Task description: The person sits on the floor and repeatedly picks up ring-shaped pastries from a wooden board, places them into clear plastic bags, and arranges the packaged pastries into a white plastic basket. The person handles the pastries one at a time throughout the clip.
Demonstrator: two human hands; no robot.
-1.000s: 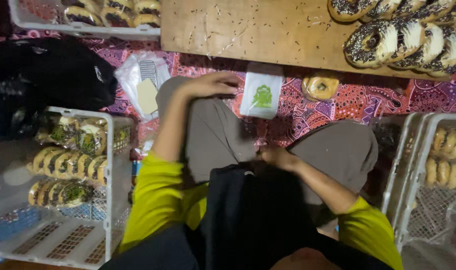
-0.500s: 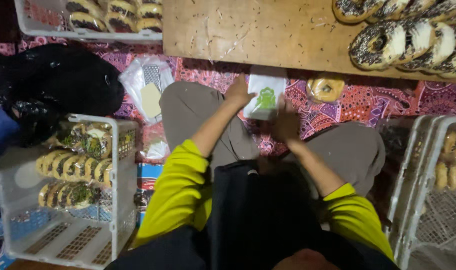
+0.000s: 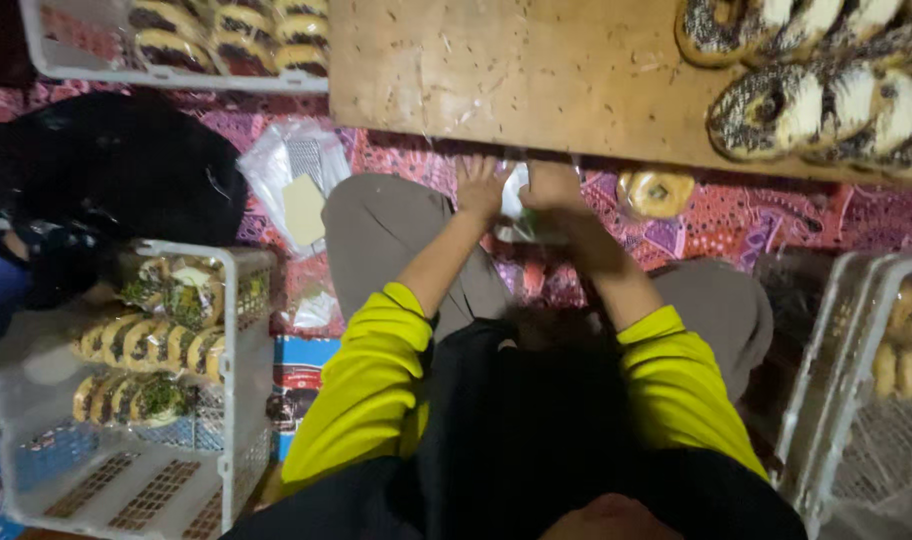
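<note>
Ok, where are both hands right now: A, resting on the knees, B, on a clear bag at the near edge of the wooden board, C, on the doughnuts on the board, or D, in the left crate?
B: the left hand and right hand meet on the clear bag at the board edge.

A wooden desk (image 3: 496, 70) spans the top, with chocolate-sprinkled doughnuts (image 3: 806, 100) lined up at its right end. A single wrapped doughnut (image 3: 656, 192) lies on the patterned red cloth (image 3: 766, 215). On the left, a white plastic crate (image 3: 231, 380) holds packed doughnuts (image 3: 146, 345).
</note>
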